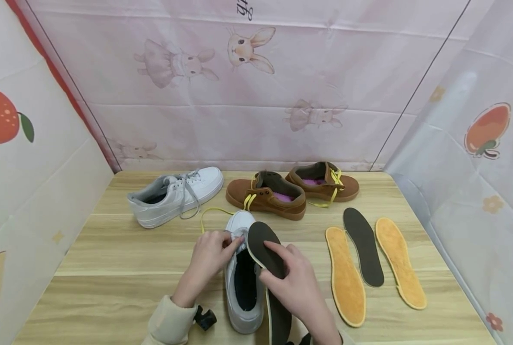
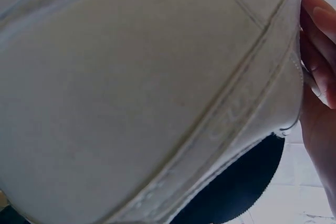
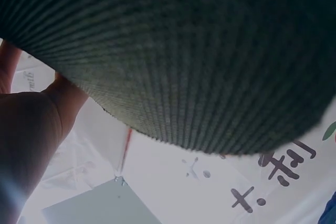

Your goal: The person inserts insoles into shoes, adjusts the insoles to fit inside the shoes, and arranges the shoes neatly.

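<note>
In the head view a white sneaker (image 1: 245,322) stands at the front middle, toe pointing away and its dark inside showing. At the tongue, my left hand (image 1: 209,256) pinches with thumb and fingers. My right hand (image 1: 297,282) grips an insole (image 1: 262,235) by its edges, dark side up with a pale rim. This insole slants along the shoe's right side, its front end overlapping the opening near the tongue. The left wrist view shows the sneaker's side (image 2: 131,93) up close. A ribbed dark face of the insole (image 3: 199,77) fills much of the right wrist view.
Three more insoles lie to the right: an orange fuzzy one (image 1: 347,278), a dark one (image 1: 364,247) and another orange one (image 1: 400,263). Behind stand another white sneaker (image 1: 176,199) and two brown shoes (image 1: 275,203) with yellow laces. Printed curtains enclose the wooden table (image 1: 131,268).
</note>
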Demonstrator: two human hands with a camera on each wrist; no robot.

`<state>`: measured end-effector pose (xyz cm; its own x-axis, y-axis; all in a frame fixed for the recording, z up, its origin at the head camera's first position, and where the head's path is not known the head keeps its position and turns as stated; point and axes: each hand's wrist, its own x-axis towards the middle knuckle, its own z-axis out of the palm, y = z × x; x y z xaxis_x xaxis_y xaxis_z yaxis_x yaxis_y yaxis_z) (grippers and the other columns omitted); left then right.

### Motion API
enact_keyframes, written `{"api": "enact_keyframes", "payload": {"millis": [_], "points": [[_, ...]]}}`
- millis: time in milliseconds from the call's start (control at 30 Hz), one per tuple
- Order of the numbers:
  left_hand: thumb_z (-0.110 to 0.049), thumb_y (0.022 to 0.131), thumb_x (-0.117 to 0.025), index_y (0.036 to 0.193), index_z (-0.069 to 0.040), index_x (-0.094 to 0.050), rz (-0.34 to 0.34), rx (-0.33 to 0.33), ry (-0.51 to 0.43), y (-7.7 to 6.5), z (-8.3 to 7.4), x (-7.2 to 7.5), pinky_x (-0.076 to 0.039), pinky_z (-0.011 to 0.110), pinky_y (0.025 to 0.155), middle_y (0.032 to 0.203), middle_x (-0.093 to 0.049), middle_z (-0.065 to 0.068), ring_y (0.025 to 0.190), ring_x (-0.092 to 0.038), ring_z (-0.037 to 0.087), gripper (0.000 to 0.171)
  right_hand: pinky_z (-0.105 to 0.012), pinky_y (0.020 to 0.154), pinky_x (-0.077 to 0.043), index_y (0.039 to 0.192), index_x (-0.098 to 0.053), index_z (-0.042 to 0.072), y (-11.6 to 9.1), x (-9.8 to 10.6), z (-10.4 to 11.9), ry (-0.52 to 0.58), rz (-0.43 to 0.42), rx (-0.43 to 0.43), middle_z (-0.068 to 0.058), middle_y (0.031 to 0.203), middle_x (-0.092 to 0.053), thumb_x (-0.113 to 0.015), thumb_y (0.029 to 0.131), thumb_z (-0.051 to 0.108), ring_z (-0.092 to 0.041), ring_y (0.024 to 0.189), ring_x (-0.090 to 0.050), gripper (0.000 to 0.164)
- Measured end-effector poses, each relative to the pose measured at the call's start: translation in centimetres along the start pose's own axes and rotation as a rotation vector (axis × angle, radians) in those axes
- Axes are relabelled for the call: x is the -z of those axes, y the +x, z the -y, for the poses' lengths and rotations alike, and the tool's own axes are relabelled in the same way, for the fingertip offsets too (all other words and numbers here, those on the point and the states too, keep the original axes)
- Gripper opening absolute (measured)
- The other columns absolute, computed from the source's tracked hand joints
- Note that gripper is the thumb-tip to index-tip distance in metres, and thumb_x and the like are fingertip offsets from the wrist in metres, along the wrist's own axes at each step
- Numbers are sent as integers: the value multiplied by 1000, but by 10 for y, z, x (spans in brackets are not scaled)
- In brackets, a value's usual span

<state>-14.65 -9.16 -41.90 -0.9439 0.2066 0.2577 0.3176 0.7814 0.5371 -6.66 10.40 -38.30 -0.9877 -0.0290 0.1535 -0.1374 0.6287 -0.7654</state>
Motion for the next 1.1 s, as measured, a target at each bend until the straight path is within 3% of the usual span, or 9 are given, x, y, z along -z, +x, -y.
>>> {"api": "enact_keyframes", "payload": {"millis": [667, 1100], "points": [[-22, 83, -68, 50, -18, -50, -19, -11, 33, 0, 2, -2, -30, 26, 47, 46, -40, -9, 46, -37, 9, 38, -22, 54, -38, 119, -64, 25, -7, -12, 10, -25, 129, 1, 6, 81, -47, -68, 75, 26, -10, 66, -44, 44], [-22, 79, -69, 50, -19, -49, -28, -21, 40, 0, 3, -1, -33, 28, 48, 49, -44, -8, 48, -40, 11, 35, -21, 54, -38, 119, -65, 23, -10, -17, 14, -30, 152, 33, 5, 80, -48, -68, 73, 25, -10, 67, -46, 46]]}}
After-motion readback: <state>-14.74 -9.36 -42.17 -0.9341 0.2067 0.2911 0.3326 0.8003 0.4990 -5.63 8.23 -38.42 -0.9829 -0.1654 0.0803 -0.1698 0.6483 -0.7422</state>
